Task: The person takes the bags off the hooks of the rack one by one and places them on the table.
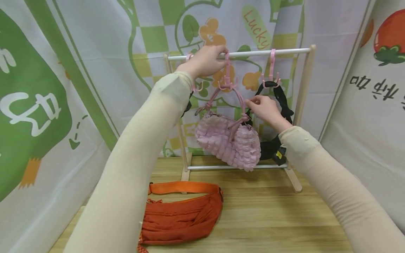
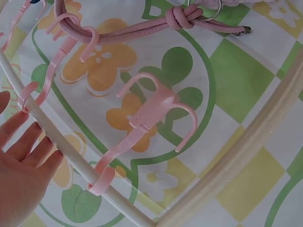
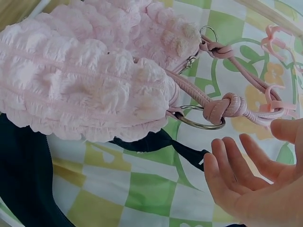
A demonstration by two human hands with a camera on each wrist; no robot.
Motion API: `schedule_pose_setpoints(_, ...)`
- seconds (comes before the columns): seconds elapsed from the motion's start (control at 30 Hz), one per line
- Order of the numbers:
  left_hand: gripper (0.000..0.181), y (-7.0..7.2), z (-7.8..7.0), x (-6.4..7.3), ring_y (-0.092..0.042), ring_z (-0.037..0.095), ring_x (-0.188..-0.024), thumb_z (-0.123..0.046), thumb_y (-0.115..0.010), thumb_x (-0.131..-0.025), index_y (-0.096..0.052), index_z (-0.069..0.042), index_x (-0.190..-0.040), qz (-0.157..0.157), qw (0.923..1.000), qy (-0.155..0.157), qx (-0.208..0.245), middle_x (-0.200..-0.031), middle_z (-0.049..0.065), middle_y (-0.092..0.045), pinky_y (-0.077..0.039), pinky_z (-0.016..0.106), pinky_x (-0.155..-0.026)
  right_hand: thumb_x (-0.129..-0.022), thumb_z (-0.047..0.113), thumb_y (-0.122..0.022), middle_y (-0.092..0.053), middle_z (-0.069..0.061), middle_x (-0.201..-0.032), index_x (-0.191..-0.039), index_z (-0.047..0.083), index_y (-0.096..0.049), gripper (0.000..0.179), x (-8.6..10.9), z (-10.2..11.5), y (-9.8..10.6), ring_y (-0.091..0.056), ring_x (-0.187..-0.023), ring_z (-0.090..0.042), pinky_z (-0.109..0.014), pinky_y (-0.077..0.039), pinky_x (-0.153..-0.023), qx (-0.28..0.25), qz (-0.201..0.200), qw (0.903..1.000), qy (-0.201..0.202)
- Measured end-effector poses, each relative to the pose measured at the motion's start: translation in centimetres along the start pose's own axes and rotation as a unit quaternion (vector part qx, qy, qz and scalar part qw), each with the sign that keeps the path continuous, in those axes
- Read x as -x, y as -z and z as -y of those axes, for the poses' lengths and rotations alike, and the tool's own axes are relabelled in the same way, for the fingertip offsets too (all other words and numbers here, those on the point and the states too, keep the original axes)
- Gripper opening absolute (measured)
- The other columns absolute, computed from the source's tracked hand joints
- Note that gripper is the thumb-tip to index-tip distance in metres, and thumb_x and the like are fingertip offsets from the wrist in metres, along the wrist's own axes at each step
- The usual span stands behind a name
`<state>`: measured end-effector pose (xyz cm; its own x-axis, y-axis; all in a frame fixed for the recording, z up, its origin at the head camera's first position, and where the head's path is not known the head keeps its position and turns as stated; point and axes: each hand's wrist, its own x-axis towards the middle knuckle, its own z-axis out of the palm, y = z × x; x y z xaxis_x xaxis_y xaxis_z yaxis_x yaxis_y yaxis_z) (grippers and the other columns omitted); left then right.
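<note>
A pink puffy handbag (image 1: 229,140) hangs by its knotted cord handle (image 3: 222,106) from the middle pink hook (image 1: 227,72) on a white rail. Up at that rail, my left hand (image 1: 207,61) has its fingertips by the top of this hook; in the left wrist view the fingers are extended, with the thumb partly cut off. My right hand (image 1: 265,109) is beside the handle's right side, fingers loosely bent and holding nothing in the right wrist view. Another pink hook (image 2: 154,109) on the left is bare. The right hook (image 1: 271,66) carries a black strap (image 1: 280,95).
The rack has wooden posts (image 1: 303,88) and a white lower bar (image 1: 218,168). On the wooden table (image 1: 269,218) in front lies an orange-red waist bag (image 1: 183,218), partly covered by my left sleeve. Printed curtains (image 1: 152,42) stand behind and on both sides.
</note>
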<state>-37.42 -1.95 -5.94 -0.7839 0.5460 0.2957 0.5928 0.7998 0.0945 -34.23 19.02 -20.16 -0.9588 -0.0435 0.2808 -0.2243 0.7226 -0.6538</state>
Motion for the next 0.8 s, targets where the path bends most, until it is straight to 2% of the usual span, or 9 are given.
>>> schedule_pose_setpoints(0.23, 0.049, 0.00, -0.02, -0.05, -0.049, 0.010, -0.082, -0.036, -0.044, -0.100, -0.039, -0.015, -0.143, 0.003, 1.0000, -0.001, 0.005, -0.134, 0.003, -0.053, -0.044, 0.024, -0.081, -0.098, 0.041, -0.045, -0.057, -0.022, -0.127, -0.131, 0.001, -0.052, 0.052, -0.04, 0.39, -0.09, -0.060, -0.112, -0.033, -0.040, -0.053, -0.087, -0.054, 0.029, 0.9980, -0.015)
schedule_pose_setpoints(0.33, 0.048, 0.00, -0.05, -0.07, -0.050, 0.011, -0.084, -0.035, -0.044, -0.100, -0.040, -0.014, -0.142, 0.001, 1.0000, 0.000, 0.007, -0.134, 0.003, -0.054, -0.044, 0.024, -0.082, -0.099, 0.038, -0.045, -0.056, -0.021, -0.129, -0.132, 0.001, -0.051, 0.050, -0.07, 0.41, -0.17, -0.059, -0.114, -0.032, -0.039, -0.053, -0.089, -0.073, 0.036, 0.9964, -0.024)
schedule_pose_setpoints(0.53, 0.046, -0.11, -0.04, -0.19, -0.052, 0.015, -0.100, -0.035, -0.044, -0.100, -0.042, -0.013, -0.140, -0.003, 1.0000, -0.002, 0.006, -0.137, 0.004, -0.052, -0.044, 0.027, -0.091, -0.099, 0.038, -0.046, -0.054, -0.020, -0.130, -0.133, 0.002, -0.050, 0.050, -0.12, 0.41, -0.43, -0.055, -0.117, -0.031, -0.044, -0.049, -0.095, -0.107, 0.058, 0.9920, -0.036)
schedule_pose_setpoints(0.67, 0.045, -0.18, -0.05, -0.28, -0.051, 0.015, -0.095, -0.035, -0.044, -0.100, -0.043, -0.014, -0.139, -0.005, 1.0000, -0.002, 0.003, -0.135, 0.004, -0.053, -0.044, 0.026, -0.087, -0.098, 0.040, -0.047, -0.054, -0.020, -0.130, -0.134, 0.003, -0.050, 0.052, -0.18, 0.41, -0.57, -0.053, -0.119, -0.031, -0.046, -0.046, -0.098, -0.125, 0.070, 0.9889, -0.040)
schedule_pose_setpoints(0.8, 0.043, -0.22, -0.04, -0.35, -0.049, 0.014, -0.087, -0.036, -0.043, -0.100, -0.045, -0.015, -0.137, -0.007, 1.0000, -0.001, -0.002, -0.131, 0.003, -0.055, -0.043, 0.025, -0.082, -0.098, 0.039, -0.048, -0.055, -0.019, -0.128, -0.132, 0.004, -0.052, 0.049, -0.36, 0.36, -0.76, -0.055, -0.115, -0.028, -0.042, -0.048, -0.096, -0.120, 0.069, 0.9895, -0.040)
